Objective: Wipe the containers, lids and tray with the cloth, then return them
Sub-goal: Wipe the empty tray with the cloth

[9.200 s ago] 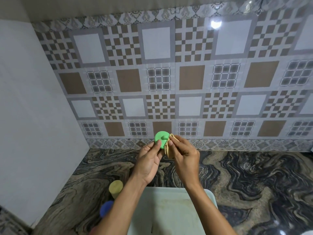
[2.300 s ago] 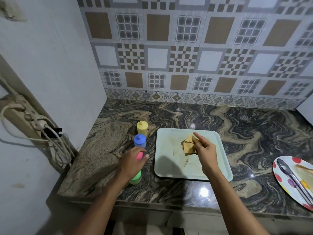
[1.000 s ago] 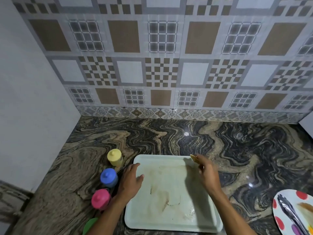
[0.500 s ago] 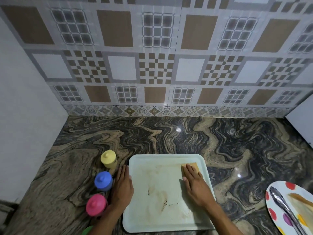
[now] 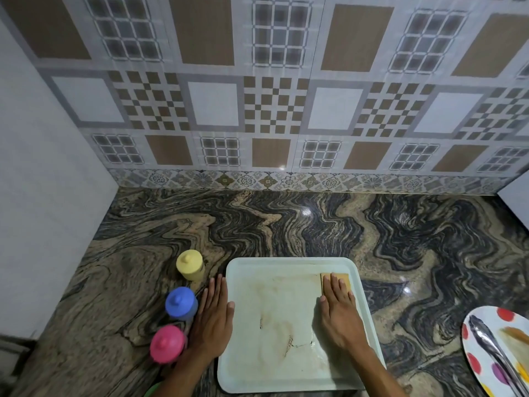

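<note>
Under our right grip (image 5: 340, 316), flat with fingers straight, the cloth (image 5: 345, 277) lies pressed at the tray's (image 5: 272, 376) two o'clock corner. Our left grip (image 5: 213, 319) lies flat, fingers straight, beside its nine o'clock rim.

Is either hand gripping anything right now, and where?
Nothing is gripped. The right hand presses flat on the cloth; the left hand lies flat against the tray rim.

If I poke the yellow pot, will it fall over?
The yellow pot looks small and plastic, so probably light. It stands upright on a glossy counter, so it would likely slide first; pushed near its knobbed lid, it might tip and roll.
</note>
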